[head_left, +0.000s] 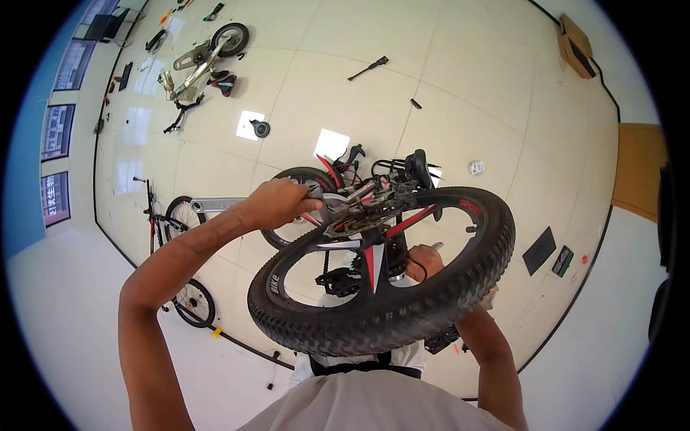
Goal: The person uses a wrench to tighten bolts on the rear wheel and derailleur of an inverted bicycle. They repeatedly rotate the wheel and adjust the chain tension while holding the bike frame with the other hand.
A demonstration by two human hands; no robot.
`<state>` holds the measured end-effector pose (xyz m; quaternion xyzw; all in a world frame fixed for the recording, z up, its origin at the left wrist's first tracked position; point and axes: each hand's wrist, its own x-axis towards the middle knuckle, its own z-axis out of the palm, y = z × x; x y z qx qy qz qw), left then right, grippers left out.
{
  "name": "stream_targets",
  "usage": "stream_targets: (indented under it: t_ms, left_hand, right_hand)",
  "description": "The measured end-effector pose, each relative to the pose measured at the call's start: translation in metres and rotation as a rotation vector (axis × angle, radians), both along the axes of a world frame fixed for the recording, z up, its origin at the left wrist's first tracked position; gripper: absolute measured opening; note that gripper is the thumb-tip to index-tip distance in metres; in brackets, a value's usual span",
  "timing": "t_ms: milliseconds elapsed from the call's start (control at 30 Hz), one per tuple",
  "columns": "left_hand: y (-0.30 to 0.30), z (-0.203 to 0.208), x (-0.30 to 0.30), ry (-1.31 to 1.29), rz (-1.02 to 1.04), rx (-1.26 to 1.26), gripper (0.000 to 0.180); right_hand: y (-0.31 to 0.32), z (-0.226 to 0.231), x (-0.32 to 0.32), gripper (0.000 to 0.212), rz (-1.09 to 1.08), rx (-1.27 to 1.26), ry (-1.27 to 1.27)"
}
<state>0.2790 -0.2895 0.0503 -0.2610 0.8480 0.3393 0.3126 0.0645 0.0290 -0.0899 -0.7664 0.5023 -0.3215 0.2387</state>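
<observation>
My left hand (pixel 282 204) is closed around a large silver wrench (pixel 215 205), whose long handle sticks out to the left. The wrench's head lies against the hub area beside the sprockets (pixel 352 219) of a bicycle wheel. This wheel (pixel 381 323), with a knobbly black tyre and black, red and white spokes, tilts close in front of me. Behind its spokes, my right hand (pixel 424 263) has curled fingers near a black cable and the frame. What it grips is mostly hidden. The bicycle's saddle (pixel 419 169) and other wheel (pixel 305 179) lie beyond.
A second bicycle (pixel 192 302) stands by the left wall. A partly dismantled scooter-like frame (pixel 205 72) lies far left, among loose parts. On the tiled floor are a black stand-like part (pixel 368 67), a small black wheel (pixel 260 128) and a dark mat (pixel 539 250). A cardboard box (pixel 575 47) sits far right.
</observation>
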Motion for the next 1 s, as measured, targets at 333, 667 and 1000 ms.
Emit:
stream_targets:
  t_ms: [333, 667, 1000]
  left_hand:
    - [-0.018, -0.013, -0.024, -0.027, -0.049, 0.079, 0.045]
    - [0.008, 0.027, -0.054, 0.193, -0.497, -0.229, 0.024]
    - [0.037, 0.038, -0.048, 0.104, -0.311, -0.292, 0.018]
  right_hand:
    - [0.002, -0.007, 0.003, 0.027, -0.033, -0.004, 0.041]
    - [0.003, 0.004, -0.001, 0.022, -0.041, 0.052, 0.056]
    - [0.001, -0.008, 0.008, 0.026, -0.222, 0.046, -0.033]
